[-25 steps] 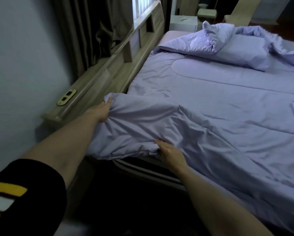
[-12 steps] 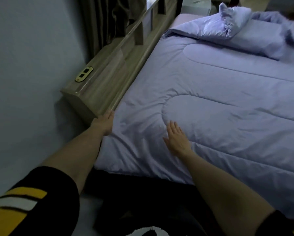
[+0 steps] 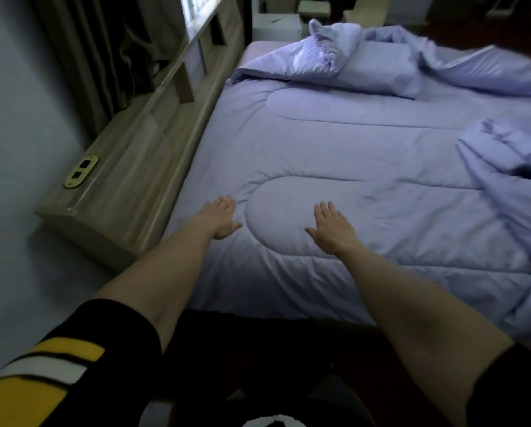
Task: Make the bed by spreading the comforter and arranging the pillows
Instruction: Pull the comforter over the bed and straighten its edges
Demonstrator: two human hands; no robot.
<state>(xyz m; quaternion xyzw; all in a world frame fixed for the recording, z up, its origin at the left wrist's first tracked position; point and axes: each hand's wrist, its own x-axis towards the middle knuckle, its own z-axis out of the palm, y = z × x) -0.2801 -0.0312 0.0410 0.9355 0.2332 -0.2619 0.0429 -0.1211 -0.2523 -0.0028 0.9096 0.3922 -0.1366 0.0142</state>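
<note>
Both arms reach out straight; the left hand (image 3: 222, 217) and right hand (image 3: 332, 227) lie flat, fingers spread, gripping nothing, pressed side by side on the comforter (image 3: 366, 155).

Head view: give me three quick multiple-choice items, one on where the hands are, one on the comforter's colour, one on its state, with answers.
1. Where are both hands?
A. Flat on the comforter near the headboard end
B. On the curtain
C. On the floor

2. What colour is the comforter?
A. Red
B. Lavender
C. Green

3. How does the comforter lie?
A. Smooth all over
B. Rolled up on the floor
C. Smooth near the hands, bunched at the far and right sides

Answers:
1. A: the left hand and right hand lie open, palms down, on the comforter beside the headboard.
2. B: the fabric is pale purple throughout.
3. C: the area around the hands is flat, while folds pile up at the far end and at the right edge.
</note>
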